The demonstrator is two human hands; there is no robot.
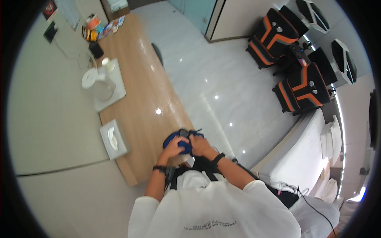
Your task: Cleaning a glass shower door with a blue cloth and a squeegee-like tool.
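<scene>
A blue and black fabric item (169,141), perhaps a small bag or a cap, is at the front right edge of the wooden table (143,80). My left hand (175,146) holds its left side, thumb and fingers curved over the blue cloth. On the other side, my right hand (200,145) grips a black part with bent fingers. A dark strap end sticks out beyond the right hand. The hands hide much of the item, so its exact kind is unclear. Each wrist wears a black band.
A tissue box (114,139) sits at the table's left edge. Beyond it are a white tray (119,86) with a clear-bodied kettle (99,84), a black cylinder (95,49) and colourful packets (90,33). Black-orange chairs (309,86) and a white sofa (294,151) stand right.
</scene>
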